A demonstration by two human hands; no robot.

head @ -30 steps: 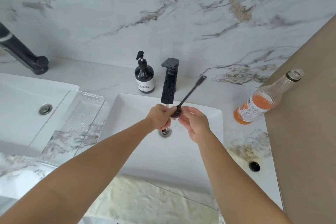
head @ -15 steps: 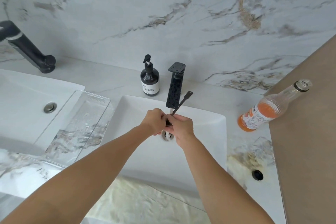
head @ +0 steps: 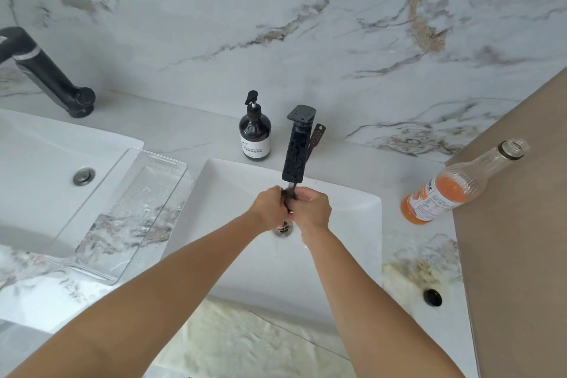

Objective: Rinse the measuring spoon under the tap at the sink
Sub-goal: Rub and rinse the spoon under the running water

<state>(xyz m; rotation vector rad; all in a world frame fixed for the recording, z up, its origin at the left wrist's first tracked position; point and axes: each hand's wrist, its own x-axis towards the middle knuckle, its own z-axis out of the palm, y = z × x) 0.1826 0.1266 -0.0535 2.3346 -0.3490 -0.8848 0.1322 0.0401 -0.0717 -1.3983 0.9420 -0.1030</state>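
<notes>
Head view: white rectangular sink [head: 352,224] set in a marble counter [head: 184,138], black tap [head: 296,147] rising at its back edge with a dark soap dispenser [head: 254,135] just to its left, an orange-drink bottle [head: 454,187] lying tilted on the counter to the right, a clear tray [head: 122,212] to the left. Both bare forearms stretched forward and converging over the basin, left hand [head: 268,204] and right hand [head: 313,209] pressed together directly beneath the tap's spout and above the drain [head: 283,228]. Both curled shut around the bowl end of the black measuring spoon [head: 316,138], bowl hidden between the fingers, handle slanting up behind the tap with its perforated tip showing at the tap's right side.
</notes>
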